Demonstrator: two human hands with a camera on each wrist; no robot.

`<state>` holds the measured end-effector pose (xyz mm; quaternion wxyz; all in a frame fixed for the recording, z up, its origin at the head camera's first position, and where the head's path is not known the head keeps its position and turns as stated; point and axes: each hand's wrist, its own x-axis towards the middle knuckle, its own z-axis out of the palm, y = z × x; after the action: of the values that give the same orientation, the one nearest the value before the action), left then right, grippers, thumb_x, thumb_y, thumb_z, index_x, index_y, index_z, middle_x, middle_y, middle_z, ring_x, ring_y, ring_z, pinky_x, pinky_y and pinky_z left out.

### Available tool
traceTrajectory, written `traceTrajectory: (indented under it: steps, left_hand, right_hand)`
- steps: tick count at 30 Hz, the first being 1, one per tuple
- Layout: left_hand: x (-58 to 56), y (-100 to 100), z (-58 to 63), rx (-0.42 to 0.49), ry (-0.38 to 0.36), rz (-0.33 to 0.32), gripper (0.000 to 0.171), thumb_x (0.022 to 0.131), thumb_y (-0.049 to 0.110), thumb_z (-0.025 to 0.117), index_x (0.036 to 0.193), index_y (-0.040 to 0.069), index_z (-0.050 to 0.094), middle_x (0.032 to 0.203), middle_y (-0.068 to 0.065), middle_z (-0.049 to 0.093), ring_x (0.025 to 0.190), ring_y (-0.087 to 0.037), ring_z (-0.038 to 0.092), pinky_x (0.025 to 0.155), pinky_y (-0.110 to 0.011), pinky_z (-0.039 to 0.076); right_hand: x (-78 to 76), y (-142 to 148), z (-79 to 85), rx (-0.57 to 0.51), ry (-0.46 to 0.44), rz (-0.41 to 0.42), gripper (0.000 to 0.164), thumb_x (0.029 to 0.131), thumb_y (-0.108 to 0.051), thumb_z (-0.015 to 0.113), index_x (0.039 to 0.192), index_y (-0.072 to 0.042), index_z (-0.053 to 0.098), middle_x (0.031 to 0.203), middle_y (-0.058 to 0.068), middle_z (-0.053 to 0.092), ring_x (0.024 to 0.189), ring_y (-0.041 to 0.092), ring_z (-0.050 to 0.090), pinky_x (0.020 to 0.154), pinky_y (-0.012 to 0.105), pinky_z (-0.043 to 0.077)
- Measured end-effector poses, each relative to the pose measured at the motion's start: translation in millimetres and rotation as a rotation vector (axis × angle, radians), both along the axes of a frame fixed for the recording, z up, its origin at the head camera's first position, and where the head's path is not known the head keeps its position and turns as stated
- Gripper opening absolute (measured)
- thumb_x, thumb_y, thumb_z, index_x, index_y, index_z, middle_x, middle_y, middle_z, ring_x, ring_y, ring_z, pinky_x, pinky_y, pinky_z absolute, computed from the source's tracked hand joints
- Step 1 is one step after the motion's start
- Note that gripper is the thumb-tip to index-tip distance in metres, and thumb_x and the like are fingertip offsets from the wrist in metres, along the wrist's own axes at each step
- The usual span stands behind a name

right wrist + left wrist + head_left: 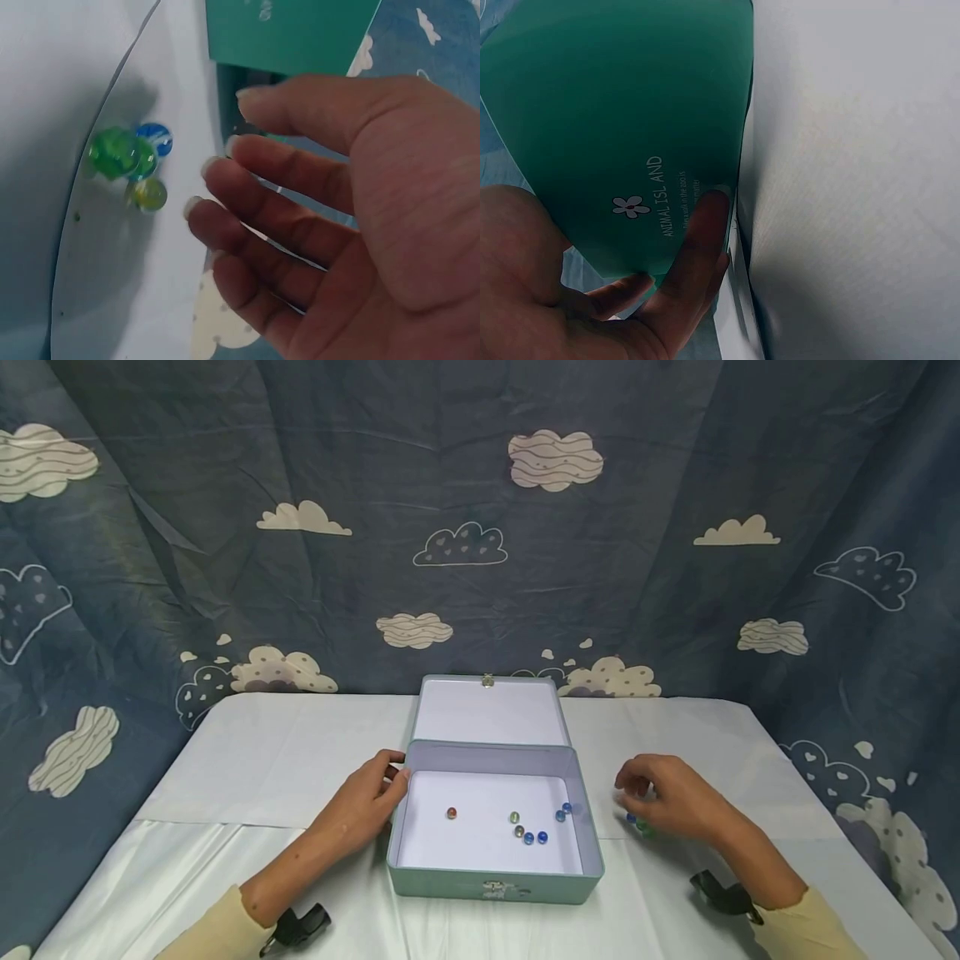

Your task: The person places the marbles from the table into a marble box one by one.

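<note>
My left hand (pixel 365 802) rests against the left side of a green tin box (pixel 495 887), whose hinged lid (pixel 491 712) stands up at the back. In the left wrist view its fingers (pixel 697 251) touch the printed green outer wall near the lower edge. Inside the box lie a reddish marble (pixel 452 813), a few yellowish-green ones and several blue marbles (pixel 542 837). To the right, my right hand (pixel 671 797) hovers with loosely bent fingers over loose marbles, holding nothing. The right wrist view shows green (pixel 114 152), blue (pixel 155 140) and yellow (pixel 151 194) marbles close together.
A white cloth (pixel 270 752) covers the table, with a seam or fold running across it. Behind and at both sides hangs a dark blue curtain (pixel 360 468) with cloud prints. Black straps with camera mounts (pixel 723 893) sit at both wrists.
</note>
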<state>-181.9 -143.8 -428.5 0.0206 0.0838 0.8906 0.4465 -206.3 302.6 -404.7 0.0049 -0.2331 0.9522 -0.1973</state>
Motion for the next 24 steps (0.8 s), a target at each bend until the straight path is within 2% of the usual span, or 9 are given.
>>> traceTrajectory:
  steps: [5,9,24]
  left_hand:
    - [-0.1,-0.3,0.3,0.007,-0.003,0.0,0.043,0.112,0.03,0.054,0.147,0.005,0.053,0.12,-0.01,0.067,0.098,-0.017,0.07,0.064,-0.028,0.058]
    - [0.0,-0.6,0.2,0.007,-0.001,-0.002,0.043,0.112,0.03,0.054,0.147,0.004,0.053,0.121,-0.011,0.068,0.099,-0.017,0.07,0.065,-0.028,0.058]
    - [-1.3,-0.9,-0.9,-0.026,0.02,-0.002,0.043,0.112,0.03,0.053,0.146,0.004,0.054,0.12,-0.01,0.068,0.102,-0.018,0.07,0.069,-0.029,0.057]
  right_hand:
    - [-1.5,3.8,-2.9,0.027,-0.107,-0.014,0.016,0.086,-0.017,0.088,0.095,-0.015,0.075,0.082,-0.009,0.062,0.077,0.011,0.056,0.067,0.028,0.052]
    - [-1.2,5.0,-5.8,0.048,-0.157,-0.021,0.022,0.082,-0.017,0.092,0.096,-0.015,0.075,0.084,-0.007,0.062,0.078,0.012,0.055,0.068,0.028,0.052]
    - [-2.7,4.5,-15.5,0.058,-0.146,-0.012,0.02,0.083,-0.006,0.088,0.092,-0.016,0.073,0.082,-0.009,0.062,0.076,0.011,0.055,0.067,0.028,0.051]
